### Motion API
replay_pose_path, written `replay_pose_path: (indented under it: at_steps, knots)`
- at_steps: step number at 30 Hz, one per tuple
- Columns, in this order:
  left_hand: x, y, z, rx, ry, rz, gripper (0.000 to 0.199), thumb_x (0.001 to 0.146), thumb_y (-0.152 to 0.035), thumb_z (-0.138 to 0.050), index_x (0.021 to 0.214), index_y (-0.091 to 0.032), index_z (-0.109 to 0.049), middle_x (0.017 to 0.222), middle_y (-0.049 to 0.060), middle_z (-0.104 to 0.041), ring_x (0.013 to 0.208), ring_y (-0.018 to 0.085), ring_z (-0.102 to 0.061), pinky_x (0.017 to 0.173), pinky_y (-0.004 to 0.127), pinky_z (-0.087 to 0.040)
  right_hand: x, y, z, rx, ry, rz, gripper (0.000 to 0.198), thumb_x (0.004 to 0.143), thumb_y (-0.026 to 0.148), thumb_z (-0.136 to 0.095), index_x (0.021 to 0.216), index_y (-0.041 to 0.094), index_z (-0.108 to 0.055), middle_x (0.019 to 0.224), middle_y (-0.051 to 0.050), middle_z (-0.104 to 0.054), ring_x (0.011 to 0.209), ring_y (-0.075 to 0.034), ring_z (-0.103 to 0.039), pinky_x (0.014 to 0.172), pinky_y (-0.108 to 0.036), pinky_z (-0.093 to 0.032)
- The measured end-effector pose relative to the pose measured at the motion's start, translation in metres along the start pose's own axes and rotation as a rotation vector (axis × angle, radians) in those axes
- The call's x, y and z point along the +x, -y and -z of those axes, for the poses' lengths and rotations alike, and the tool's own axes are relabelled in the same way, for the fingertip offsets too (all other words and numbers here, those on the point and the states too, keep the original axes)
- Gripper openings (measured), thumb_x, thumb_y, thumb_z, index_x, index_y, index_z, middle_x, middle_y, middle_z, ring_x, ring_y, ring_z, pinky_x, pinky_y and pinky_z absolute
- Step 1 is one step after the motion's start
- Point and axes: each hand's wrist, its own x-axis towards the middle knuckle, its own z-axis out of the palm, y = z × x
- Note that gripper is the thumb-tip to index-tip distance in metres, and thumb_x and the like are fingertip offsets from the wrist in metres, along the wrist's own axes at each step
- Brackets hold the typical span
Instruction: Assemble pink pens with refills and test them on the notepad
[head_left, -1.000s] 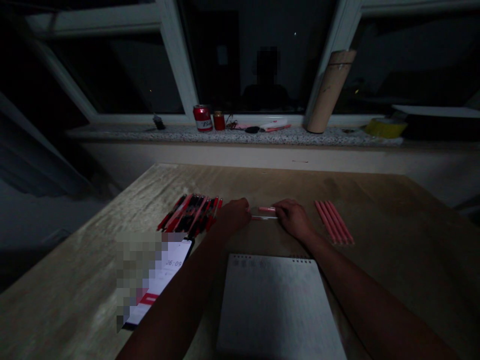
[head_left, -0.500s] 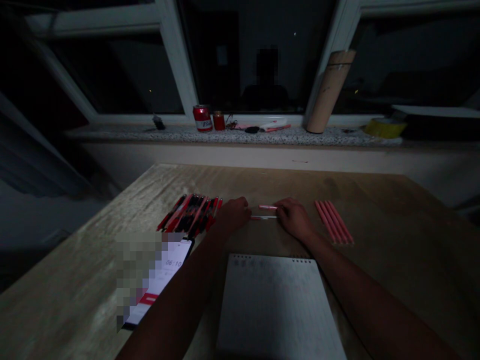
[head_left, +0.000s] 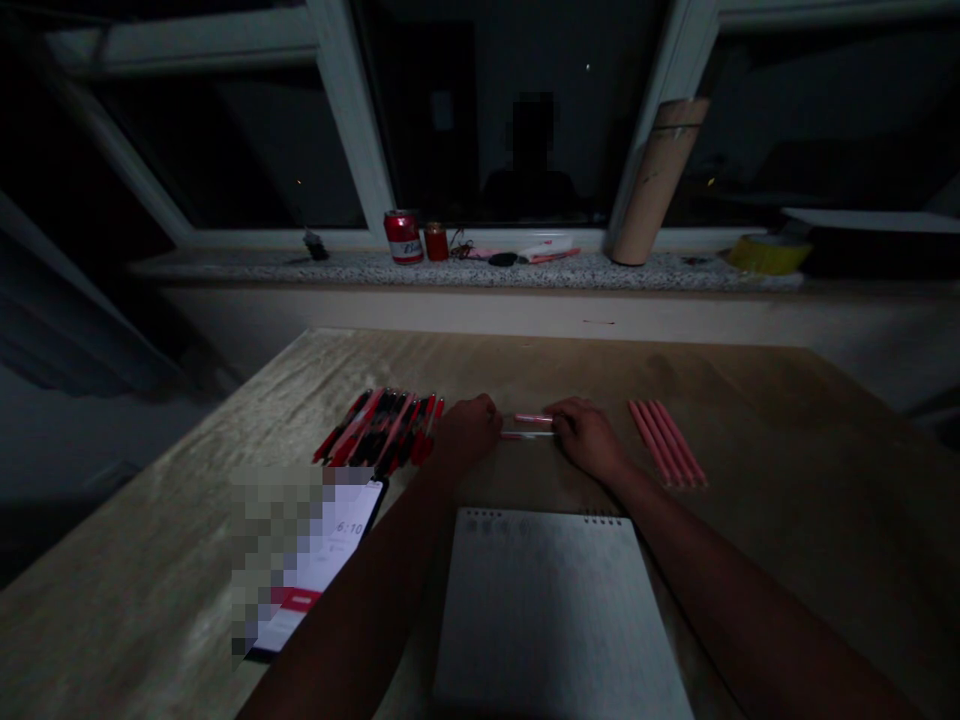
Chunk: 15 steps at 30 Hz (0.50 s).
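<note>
My left hand (head_left: 470, 427) rests on the table with its fingers curled closed. Whatever those fingers hold, if anything, is hidden. Opposite it, my right hand (head_left: 589, 437) is closed around the right end of a short pink pen barrel (head_left: 532, 418). A thin, clear pen refill (head_left: 529, 435) with a reddish left end lies between the hands, just below the barrel. Its right end meets my right fingers and its left end comes up to my left hand. Left of my left hand is a row of red, black and pink pens (head_left: 379, 428). Several pink pens (head_left: 666, 443) lie side by side to the right.
A spiral notebook (head_left: 555, 610) lies between my forearms. A lit phone (head_left: 322, 560) showing a timer is by my left forearm. Along the granite windowsill (head_left: 360, 268) stand a red can (head_left: 403, 237), a small red jar (head_left: 436, 241), a tall tube-shaped bottle (head_left: 660, 180) and yellow tape (head_left: 770, 254).
The pink barrel has shifted slightly down and left, closer to the refill. Both hands stay in nearly the same place, and the pen rows have not moved.
</note>
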Motion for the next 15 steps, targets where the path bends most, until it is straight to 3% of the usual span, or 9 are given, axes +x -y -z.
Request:
replay_pose_path:
  at_steps: [3,8,11,15]
  knots:
    - [0.000,0.001,-0.002,-0.185,-0.080,0.001,0.022,0.082,-0.030,-0.042,0.082,-0.017,-0.060,0.071,0.004,-0.065,0.068,0.016,-0.060,0.064,0.026,-0.044,0.001,-0.001,0.002,0.208,-0.106,-0.117,0.026,0.084,0.028,-0.045,0.095,0.016,-0.066,0.096,-0.008,-0.067,0.090,-0.020,-0.059,0.084,-0.034,-0.043]
    - [0.003,0.004,-0.012,-0.727,-0.127,0.089,0.030,0.085,-0.039,-0.036,0.083,-0.017,-0.056,0.046,-0.005,-0.048,0.042,0.010,-0.047,0.047,0.021,-0.038,0.005,-0.008,0.004,0.616,-0.315,-0.404,0.034,0.082,0.044,-0.047,0.089,0.018,-0.067,0.088,-0.005,-0.068,0.085,-0.019,-0.061,0.078,-0.032,-0.046]
    - [0.007,0.009,-0.016,-0.798,-0.276,0.169,0.025,0.081,-0.038,-0.043,0.075,-0.016,-0.056,0.056,-0.004,-0.052,0.053,0.009,-0.050,0.052,0.020,-0.038,0.009,-0.012,0.003,0.856,-0.416,-0.504,0.030,0.079,0.042,-0.050,0.082,0.017,-0.066,0.079,-0.004,-0.067,0.071,-0.016,-0.061,0.068,-0.028,-0.048]
    - [0.010,0.013,-0.018,-0.821,-0.293,0.202,0.025,0.080,-0.036,-0.043,0.075,-0.016,-0.056,0.063,-0.002,-0.055,0.061,0.010,-0.052,0.056,0.020,-0.039,0.011,-0.014,0.002,1.018,-0.480,-0.568,0.024,0.077,0.037,-0.050,0.076,0.017,-0.063,0.071,-0.003,-0.065,0.059,-0.013,-0.058,0.057,-0.026,-0.047]
